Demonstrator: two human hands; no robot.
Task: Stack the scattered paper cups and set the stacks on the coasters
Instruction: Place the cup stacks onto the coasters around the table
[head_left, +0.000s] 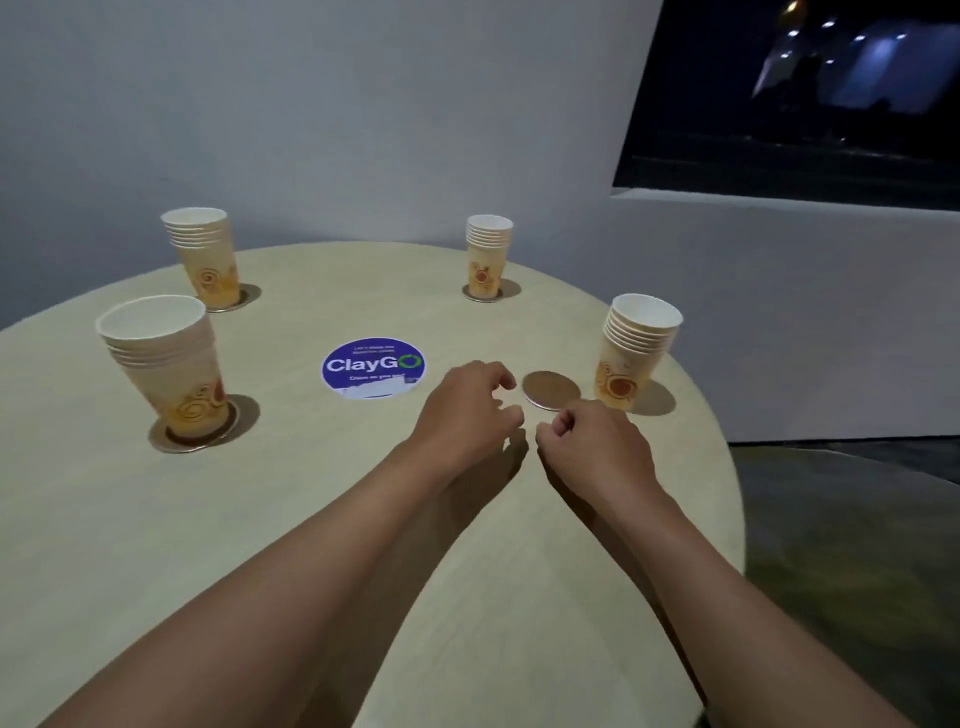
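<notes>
Four stacks of yellow paper cups stand on the round table (311, 519). The near-left stack (166, 364), the far-left stack (200, 254) and the far-middle stack (485, 257) each sit on a coaster. The right stack (636, 348) stands on the table just right of a bare brown coaster (550, 389). My left hand (467, 410) hovers left of that coaster, fingers loosely bent, holding nothing. My right hand (592, 441) is just in front of the coaster, fingers curled in, with nothing in it.
A round blue ClayGo sticker (373, 368) lies flat at the table's middle. A white wall rises behind the table, with a dark window (805, 93) at the upper right. The table's edge drops to dark floor (841, 545) on the right.
</notes>
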